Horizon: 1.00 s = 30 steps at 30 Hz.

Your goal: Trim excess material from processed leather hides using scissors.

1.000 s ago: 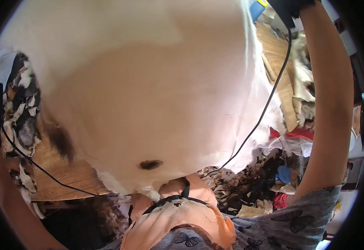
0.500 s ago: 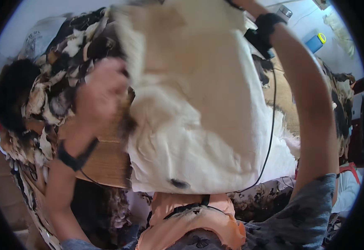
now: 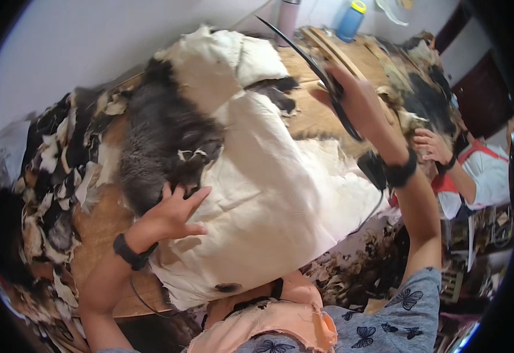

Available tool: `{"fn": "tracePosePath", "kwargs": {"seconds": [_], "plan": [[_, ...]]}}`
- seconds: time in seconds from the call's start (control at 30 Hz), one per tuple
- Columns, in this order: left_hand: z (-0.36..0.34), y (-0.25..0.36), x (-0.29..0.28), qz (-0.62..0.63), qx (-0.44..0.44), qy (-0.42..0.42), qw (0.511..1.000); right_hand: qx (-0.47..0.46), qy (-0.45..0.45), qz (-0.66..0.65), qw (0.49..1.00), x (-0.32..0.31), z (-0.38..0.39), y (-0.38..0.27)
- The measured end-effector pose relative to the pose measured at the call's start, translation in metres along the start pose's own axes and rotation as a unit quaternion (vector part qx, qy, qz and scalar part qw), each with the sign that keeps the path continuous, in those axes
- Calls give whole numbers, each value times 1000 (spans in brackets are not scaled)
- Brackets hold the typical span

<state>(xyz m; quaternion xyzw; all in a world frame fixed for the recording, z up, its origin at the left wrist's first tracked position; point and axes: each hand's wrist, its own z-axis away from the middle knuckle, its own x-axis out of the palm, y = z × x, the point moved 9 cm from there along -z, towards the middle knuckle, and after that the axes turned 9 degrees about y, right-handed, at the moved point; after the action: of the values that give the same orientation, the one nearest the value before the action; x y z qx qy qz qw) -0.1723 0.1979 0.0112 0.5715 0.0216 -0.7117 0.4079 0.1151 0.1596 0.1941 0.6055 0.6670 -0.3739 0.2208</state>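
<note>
A large pelt [image 3: 263, 176] lies before me, its pale skin side up, with a small dark spot near the close edge. Dark grey fur [image 3: 166, 135] shows on its left part, where the pelt is folded or another piece overlaps; I cannot tell which. My left hand [image 3: 177, 215] rests with spread fingers where fur meets pale skin. Raised over the far right side, my right hand [image 3: 357, 100] grips a long, thin, curved dark tool [image 3: 292, 44], blade-like, its tip pointing up and left. Pale wooden strips [image 3: 336, 53] show behind that hand; whether it touches them is unclear.
Fur scraps [image 3: 51, 188] are heaped on the left. A blue bottle with a yellow lid [image 3: 351, 22] and a pinkish flask [image 3: 287, 22] stand at the back. On the right, another person's hand [image 3: 433, 147] is by more pelts [image 3: 424, 88]. Cables hang from my wristbands.
The pelt has come down flatter on the table, and fur now shows on its left. My left hand has settled onto it. My right hand now shows with the curved tool; my view has shifted.
</note>
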Motion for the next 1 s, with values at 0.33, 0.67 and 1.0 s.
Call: {"fn": "tracePosePath", "kwargs": {"seconds": [0.33,0.67,1.0], "plan": [[2,25,3,-68,130,59,987,388,-10,73,919,-62,308,107],[13,32,-6,-32,147,45,988,529,73,-62,844,-20,359,120],[-21,43,-58,51,46,293,954,465,84,-66,879,-36,339,105]]}}
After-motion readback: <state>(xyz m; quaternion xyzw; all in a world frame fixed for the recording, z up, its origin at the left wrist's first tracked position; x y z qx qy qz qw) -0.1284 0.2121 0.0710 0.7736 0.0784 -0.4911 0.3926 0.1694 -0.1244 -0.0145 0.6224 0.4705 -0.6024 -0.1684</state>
